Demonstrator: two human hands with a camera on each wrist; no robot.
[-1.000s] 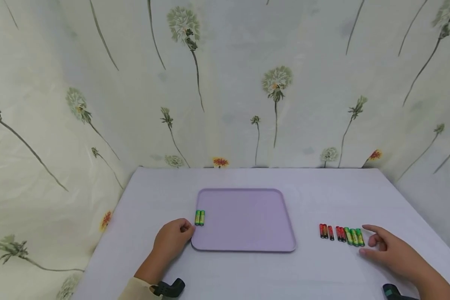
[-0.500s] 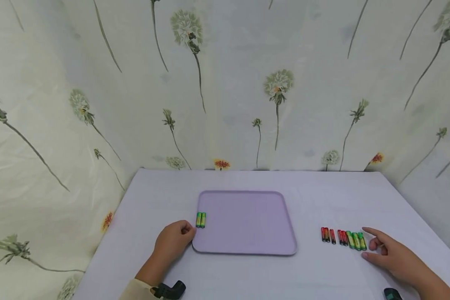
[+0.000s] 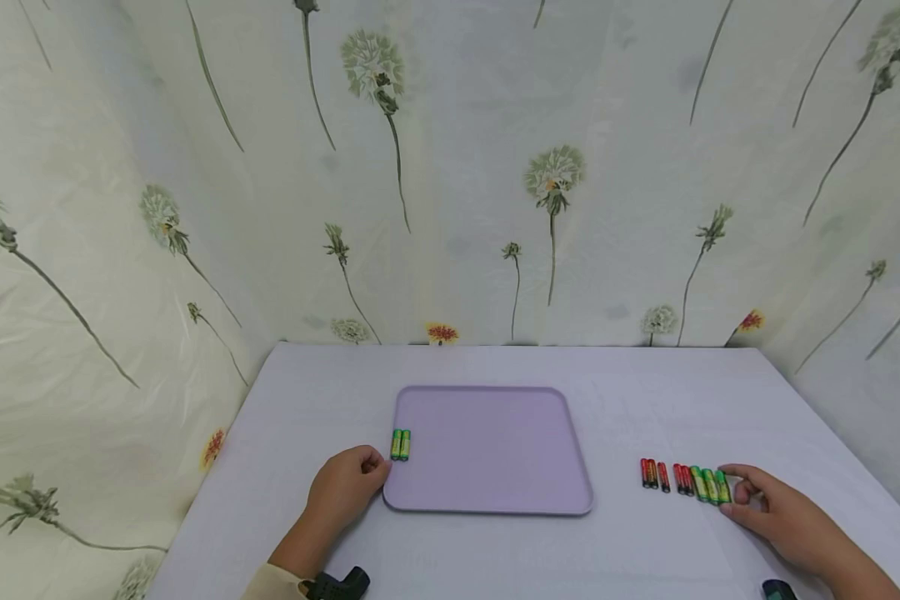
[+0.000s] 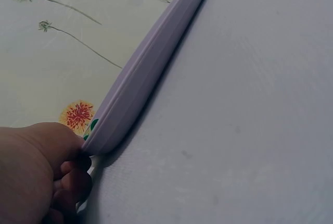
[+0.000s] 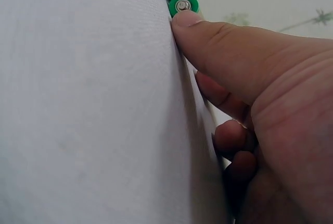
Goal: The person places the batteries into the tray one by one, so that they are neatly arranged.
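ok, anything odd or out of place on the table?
Nothing looks spilled or damaged. Only a mild irregularity: in the row on the right, the third battery from the left, a red battery, sits with small gaps either side, while the three green batteries lie snugly together.

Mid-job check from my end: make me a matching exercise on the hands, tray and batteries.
Things:
1. left hand
2. red batteries
3. tray
4. right hand

Places or colours:
A. at the rightmost green battery
B. pale purple
C. at the tray's left edge
D. lying between the tray and three green batteries

Pairs: 1-C, 2-D, 3-B, 4-A
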